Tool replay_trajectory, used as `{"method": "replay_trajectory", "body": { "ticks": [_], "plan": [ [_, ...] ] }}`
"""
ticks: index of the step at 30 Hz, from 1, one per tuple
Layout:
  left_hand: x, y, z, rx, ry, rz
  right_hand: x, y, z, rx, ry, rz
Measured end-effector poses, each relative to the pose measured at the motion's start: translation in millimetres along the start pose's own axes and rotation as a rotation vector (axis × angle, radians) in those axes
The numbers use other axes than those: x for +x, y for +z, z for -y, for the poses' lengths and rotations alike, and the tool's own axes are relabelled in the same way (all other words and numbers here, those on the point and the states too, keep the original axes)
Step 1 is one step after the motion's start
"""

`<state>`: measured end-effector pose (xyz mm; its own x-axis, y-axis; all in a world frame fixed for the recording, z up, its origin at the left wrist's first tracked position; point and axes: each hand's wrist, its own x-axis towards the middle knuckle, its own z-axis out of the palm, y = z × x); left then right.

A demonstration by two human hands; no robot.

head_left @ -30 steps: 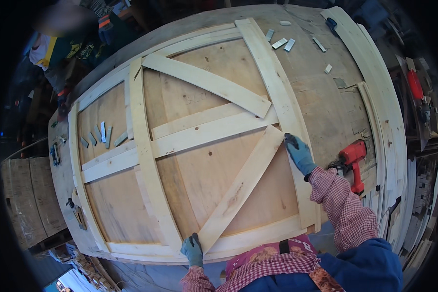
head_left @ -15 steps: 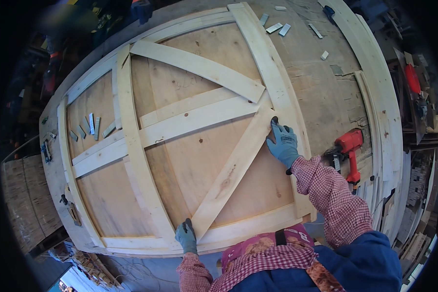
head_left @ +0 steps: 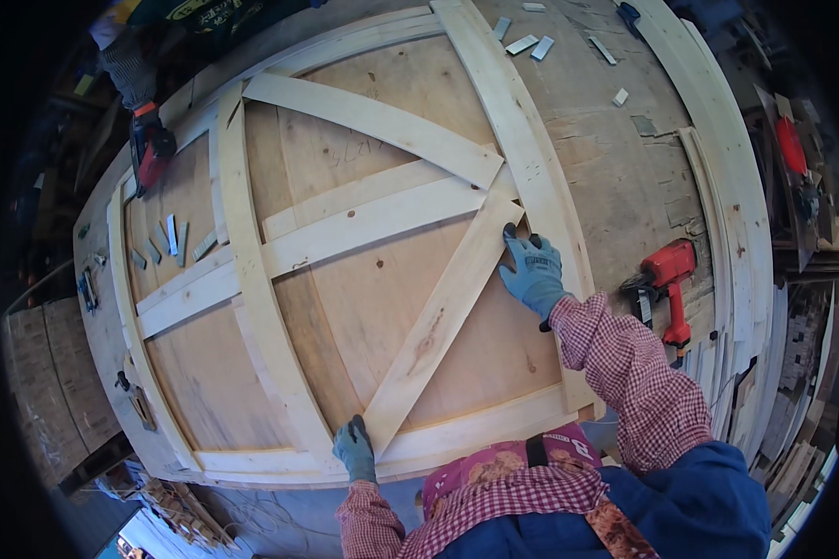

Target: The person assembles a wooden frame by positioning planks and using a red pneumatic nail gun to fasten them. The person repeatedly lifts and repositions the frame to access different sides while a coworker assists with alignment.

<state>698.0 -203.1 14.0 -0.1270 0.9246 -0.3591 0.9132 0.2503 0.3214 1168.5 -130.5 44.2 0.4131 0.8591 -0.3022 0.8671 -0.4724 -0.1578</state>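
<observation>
A pale diagonal wooden slat [head_left: 435,333] lies across the lower right panel of a large wooden crate panel [head_left: 529,172]. My left hand [head_left: 354,450], in a blue-grey glove, holds the slat's lower end by the near rail, fingertips on the wood. Near the upper end, my gloved right hand [head_left: 534,272] grips the slat's right edge, its dark fingertips curled over the top. That upper end meets the middle crosspiece [head_left: 373,224] beside the right upright. A second diagonal slat [head_left: 373,124] slants across the upper panel.
A red nail gun [head_left: 669,284] lies right of the panel, near long boards [head_left: 718,149]. Staple strips [head_left: 182,240] rest on the left panel, others [head_left: 522,44] at the far right. Across the table, a co-worker's hand [head_left: 140,116] holds a red-and-black power tool [head_left: 154,158].
The slat's upper end has shifted slightly, with my right hand moving a little left on it. At the far left, a co-worker's arm with a red tool has come in over the panel.
</observation>
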Motion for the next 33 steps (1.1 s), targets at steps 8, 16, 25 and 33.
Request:
{"method": "replay_trajectory", "body": {
  "ticks": [8,16,25,33],
  "plan": [
    [-11.5,-17.0,-23.4,0.074,0.155,-0.187,0.5,1.7,3.0,-0.154,-0.070,0.000],
    [-101.7,-14.4,34.6,-0.191,-0.072,-0.409,-21.9,15.8,-34.7,0.383,-0.226,-0.131],
    [-118.9,32.1,46.3,-0.103,-0.191,-0.435,-163.0,24.4,-24.4,0.517,-0.236,0.245],
    [-119.0,31.9,53.9,-0.004,-0.119,-0.433,-179.6,0.1,60.8,-0.109,-0.714,0.055]
  ]
}}
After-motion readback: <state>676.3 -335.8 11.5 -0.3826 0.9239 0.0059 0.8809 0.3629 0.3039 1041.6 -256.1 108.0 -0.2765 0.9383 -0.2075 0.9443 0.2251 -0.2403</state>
